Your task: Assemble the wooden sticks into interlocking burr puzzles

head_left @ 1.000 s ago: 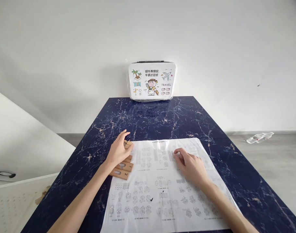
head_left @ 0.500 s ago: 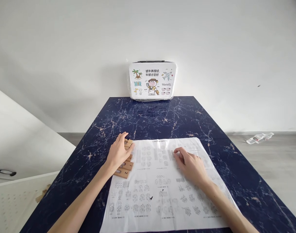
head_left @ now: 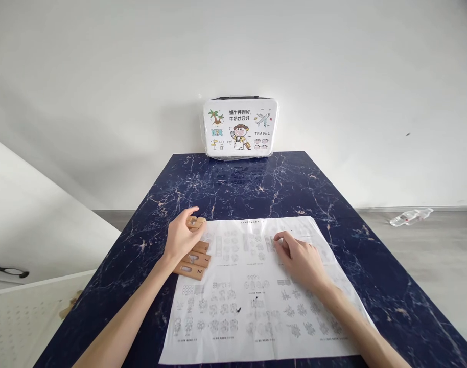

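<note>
My left hand [head_left: 183, 236] is closed around a notched wooden piece [head_left: 196, 222] at the upper left corner of a large printed sheet [head_left: 264, 276]. Just below it, several flat wooden pieces lie overlapping at the sheet's left edge. One slotted piece [head_left: 205, 259] is marked 1, and the slotted piece [head_left: 197, 272] in front of it is marked 2. My right hand [head_left: 300, 258] rests on the right half of the sheet, fingers curled in and thumb against them; whether anything is between them is hidden.
A white case [head_left: 240, 128] with cartoon prints stands against the wall at the far end of the blue marbled table [head_left: 233, 194]. Down on the left is a white perforated surface [head_left: 22, 317]. A clear plastic bottle [head_left: 410, 217] lies on the floor to the right.
My left hand has shifted slightly left with the notched wooden piece, uncovering more of the slotted pieces below. My right hand has stayed in place on the sheet.
</note>
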`<state>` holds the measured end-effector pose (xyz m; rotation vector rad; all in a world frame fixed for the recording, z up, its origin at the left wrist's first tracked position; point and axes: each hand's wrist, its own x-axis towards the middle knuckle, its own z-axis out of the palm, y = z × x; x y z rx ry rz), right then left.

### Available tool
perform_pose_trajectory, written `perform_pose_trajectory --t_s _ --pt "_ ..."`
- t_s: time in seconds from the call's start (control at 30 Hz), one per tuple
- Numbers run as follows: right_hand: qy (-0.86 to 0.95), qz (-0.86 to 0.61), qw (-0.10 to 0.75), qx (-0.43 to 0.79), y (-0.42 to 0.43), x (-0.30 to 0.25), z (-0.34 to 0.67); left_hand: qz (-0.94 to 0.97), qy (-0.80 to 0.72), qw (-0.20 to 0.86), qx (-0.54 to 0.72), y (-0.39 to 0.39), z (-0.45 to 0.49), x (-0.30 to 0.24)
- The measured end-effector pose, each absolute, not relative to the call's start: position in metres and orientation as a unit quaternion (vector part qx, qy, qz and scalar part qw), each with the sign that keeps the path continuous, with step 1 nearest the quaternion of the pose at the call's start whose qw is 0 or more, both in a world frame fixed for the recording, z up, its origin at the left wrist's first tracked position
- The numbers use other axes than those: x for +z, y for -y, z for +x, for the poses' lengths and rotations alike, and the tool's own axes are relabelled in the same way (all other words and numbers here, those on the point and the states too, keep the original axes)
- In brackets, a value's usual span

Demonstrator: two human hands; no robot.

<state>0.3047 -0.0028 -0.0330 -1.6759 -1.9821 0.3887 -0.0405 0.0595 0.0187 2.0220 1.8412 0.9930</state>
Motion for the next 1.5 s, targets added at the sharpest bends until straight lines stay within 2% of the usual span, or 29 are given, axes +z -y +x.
perform_pose_trajectory --t_s 0.5,1.17,1.3,1.43,1.5 --pt "0.732 -0.615 0.256 0.142 0.002 -0.031 0.304 0.663 -0.616 0.167 0.392 -0.055 -0.035 0.024" --pt "0.732 -0.617 0.247 0.149 0.002 -0.030 0.305 0.754 -0.589 0.116 0.266 -0.059 -0.036 0.009" --pt "0.733 -0.617 0.247 0.148 0.002 -0.029 0.305 0.769 -0.582 0.080 0.252 -0.054 -0.035 0.010" --pt "0.734 -0.615 0.250 0.144 0.003 -0.030 0.305 0.761 -0.612 -0.033 0.211 -0.047 -0.033 0.013" --pt "0.732 -0.616 0.253 0.144 0.003 -0.029 0.306 0.756 -0.622 -0.055 0.197 -0.046 -0.032 0.012"
